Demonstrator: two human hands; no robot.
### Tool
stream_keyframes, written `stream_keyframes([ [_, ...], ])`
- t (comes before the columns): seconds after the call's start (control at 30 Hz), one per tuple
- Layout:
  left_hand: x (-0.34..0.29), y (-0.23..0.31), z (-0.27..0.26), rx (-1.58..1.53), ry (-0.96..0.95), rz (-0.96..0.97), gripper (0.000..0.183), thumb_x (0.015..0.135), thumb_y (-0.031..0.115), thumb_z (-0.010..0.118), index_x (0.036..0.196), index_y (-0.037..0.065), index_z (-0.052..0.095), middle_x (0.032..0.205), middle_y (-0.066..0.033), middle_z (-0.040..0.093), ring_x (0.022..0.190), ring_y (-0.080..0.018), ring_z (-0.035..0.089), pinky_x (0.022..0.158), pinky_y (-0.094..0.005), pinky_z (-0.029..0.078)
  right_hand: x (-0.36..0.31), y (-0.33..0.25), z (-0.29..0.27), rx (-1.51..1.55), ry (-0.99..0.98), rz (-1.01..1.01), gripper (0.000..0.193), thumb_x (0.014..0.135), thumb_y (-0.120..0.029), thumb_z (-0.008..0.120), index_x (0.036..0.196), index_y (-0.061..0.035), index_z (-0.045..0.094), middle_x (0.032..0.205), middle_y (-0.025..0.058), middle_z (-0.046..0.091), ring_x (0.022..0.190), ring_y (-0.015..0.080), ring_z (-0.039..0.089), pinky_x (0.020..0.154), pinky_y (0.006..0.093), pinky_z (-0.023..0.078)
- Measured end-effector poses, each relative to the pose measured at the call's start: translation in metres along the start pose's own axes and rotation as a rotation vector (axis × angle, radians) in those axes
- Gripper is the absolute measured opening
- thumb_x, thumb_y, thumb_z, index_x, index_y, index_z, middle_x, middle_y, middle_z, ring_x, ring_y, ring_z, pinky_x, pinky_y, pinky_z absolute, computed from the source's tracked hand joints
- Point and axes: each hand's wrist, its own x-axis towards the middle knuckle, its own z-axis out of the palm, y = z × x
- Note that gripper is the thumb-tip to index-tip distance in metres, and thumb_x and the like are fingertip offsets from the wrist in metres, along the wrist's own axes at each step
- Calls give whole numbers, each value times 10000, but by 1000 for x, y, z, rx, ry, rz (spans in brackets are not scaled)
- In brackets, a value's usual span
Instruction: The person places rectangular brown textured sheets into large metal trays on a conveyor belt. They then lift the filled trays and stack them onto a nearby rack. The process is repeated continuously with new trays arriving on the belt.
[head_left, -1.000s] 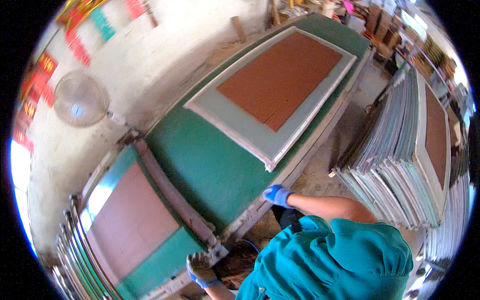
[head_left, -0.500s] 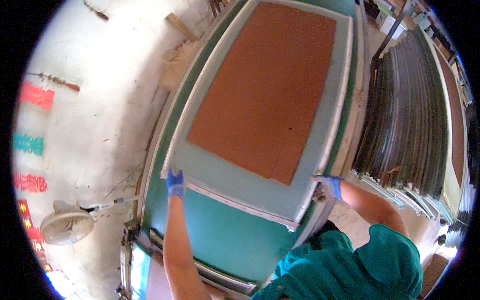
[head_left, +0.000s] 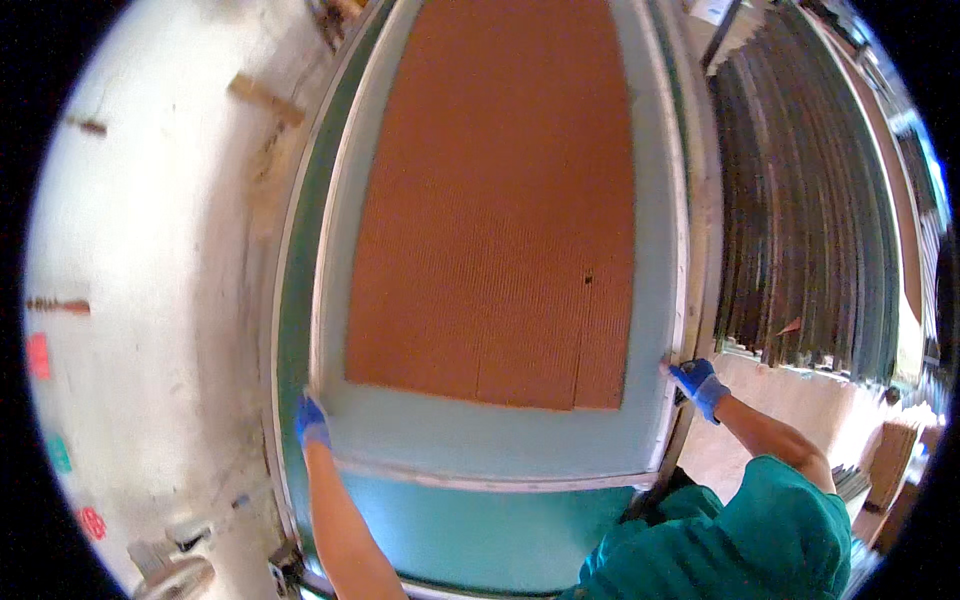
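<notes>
A large rectangular framed screen [head_left: 500,484] with pale rails and grey-blue mesh lies over a green tabletop [head_left: 450,525]. Its middle is a long reddish-brown area [head_left: 490,220] with a small dark spot near the lower right. My left hand [head_left: 312,420], in a blue glove, is closed on the left rail just above the near corner. On the opposite side, my right hand [head_left: 697,385], gloved alike, grips the right rail with its thumb over the top. The fingertips of both hands are partly hidden.
To the right stands a dense row of dark thin panels [head_left: 800,200] on edge. A stained white wall [head_left: 140,200] runs along the left, with a wooden block [head_left: 265,98] jutting out. A fan [head_left: 180,575] shows at the lower left. A table rail [head_left: 708,200] borders the right side.
My view has turned, so the screen now appears straighter and nearer. My left hand sits slightly farther up from the near corner. My right hand has closed more plainly around the right rail.
</notes>
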Motion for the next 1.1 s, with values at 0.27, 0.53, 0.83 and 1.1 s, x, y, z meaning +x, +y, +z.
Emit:
stream_keyframes([
  [0.27, -240, 10, 24, -142, -405, 43, 629, 815, 634, 333, 1053, 83, 522, 671, -50, 503, 589, -188, 495, 538, -308, 439, -60, 74, -118, 1213, 201, 393, 466, 759, -535, 554, 822, -75, 596, 688, 18, 563, 616, 138, 510, 567, 297, 409],
  [0.53, -498, -38, -18, -245, -486, -68, 480, 895, 412, 339, 1258, 101, 388, 1024, -115, 527, 868, -232, 541, 674, -330, 494, -178, 165, -199, 823, 547, 195, 448, 779, -471, 557, 793, -28, 624, 703, 44, 560, 656, 164, 506, 612, 333, 413],
  [0.83, -629, -156, 0, -416, -364, 46, 484, 896, 430, 355, 1254, 108, 403, 921, -64, 544, 737, -193, 538, 501, -298, 465, -327, 236, -185, 612, 524, -69, 276, 838, -305, 504, 876, -37, 564, 789, 98, 564, 749, 154, 488, 695, 332, 411],
  [1.1, -684, -139, 58, -423, -377, 160, 496, 886, 440, 371, 1256, 112, 402, 958, -71, 532, 789, -205, 531, 509, -308, 466, -385, 311, -213, 787, 581, 62, 406, 777, -402, 552, 800, -6, 640, 693, 131, 608, 646, 206, 578, 622, 369, 448],
])
